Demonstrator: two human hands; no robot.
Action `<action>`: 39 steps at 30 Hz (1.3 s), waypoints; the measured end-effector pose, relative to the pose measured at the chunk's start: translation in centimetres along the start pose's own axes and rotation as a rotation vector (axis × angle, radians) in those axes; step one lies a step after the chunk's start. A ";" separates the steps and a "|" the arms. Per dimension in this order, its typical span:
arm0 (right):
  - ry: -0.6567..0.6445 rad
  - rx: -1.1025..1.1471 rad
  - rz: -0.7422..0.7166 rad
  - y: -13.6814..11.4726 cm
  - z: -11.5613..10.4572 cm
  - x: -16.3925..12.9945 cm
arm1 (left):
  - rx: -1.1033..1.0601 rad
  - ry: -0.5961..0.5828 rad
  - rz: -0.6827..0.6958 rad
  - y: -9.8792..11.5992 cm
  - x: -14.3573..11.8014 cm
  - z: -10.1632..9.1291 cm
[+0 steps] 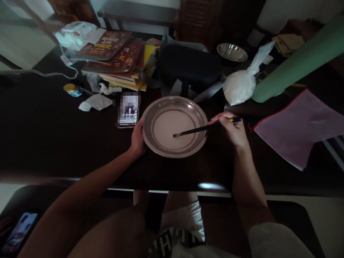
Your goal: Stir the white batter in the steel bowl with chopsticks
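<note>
Stirring pale liquid in a steel bowl (174,126) on the dark counter (48,136).

The bowl is sitting near the counter's front edge, between a phone (128,111) on its left and a pink cloth (298,129) further right, with a tied white bag (239,86) behind. The left hand (137,138) is bracing the rim, its fingers curling under the left edge. The right hand (232,129) is pinching dark chopsticks (204,128), fingers closing narrowly round the upper ends, tips dipping into the liquid near the middle. Keeping the rim steadied and the tips low should be stopping the shallow bowl from sliding or slopping over.
</note>
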State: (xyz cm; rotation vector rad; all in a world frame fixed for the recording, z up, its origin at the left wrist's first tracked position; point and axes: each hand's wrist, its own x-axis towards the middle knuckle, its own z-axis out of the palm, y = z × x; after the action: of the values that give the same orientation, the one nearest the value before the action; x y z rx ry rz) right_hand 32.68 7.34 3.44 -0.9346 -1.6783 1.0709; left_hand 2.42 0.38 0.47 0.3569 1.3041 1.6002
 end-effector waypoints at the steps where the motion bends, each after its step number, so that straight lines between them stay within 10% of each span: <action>1: -0.049 -0.011 0.001 -0.1 0.1 0.0 | 0.001 -0.002 0.001 0.0 0.0 0.0; 8: 0.071 -0.019 -0.011 0.0 -0.2 0.0 | 0.042 -0.002 0.016 -0.2 0.1 -0.1; 14: -0.117 -0.060 -0.006 -0.2 0.2 0.0 | 0.052 0.037 0.022 -0.3 0.3 -0.3; 19: 0.074 -0.023 0.007 -0.2 -0.1 0.0 | 0.021 0.034 0.019 -0.2 0.2 -0.2; 24: -0.099 -0.047 -0.002 -0.3 0.2 0.0 | 0.012 0.033 -0.030 0.2 -0.1 0.2; 30: 0.081 -0.013 -0.009 -0.1 -0.2 0.1 | 0.037 0.009 0.002 -0.1 0.1 0.0; 35: -0.092 -0.077 -0.005 -0.4 0.1 0.1 | 0.044 0.028 0.032 -0.6 0.5 -0.5; 39: 0.066 -0.043 -0.008 -0.1 -0.2 0.1 | 0.032 0.033 0.013 -0.5 0.4 -0.4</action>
State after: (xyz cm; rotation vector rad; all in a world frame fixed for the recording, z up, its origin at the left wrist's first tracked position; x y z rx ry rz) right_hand 32.83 7.39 3.63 -0.9795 -1.6552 0.9913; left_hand 2.23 0.45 -0.24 0.3608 1.3559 1.6042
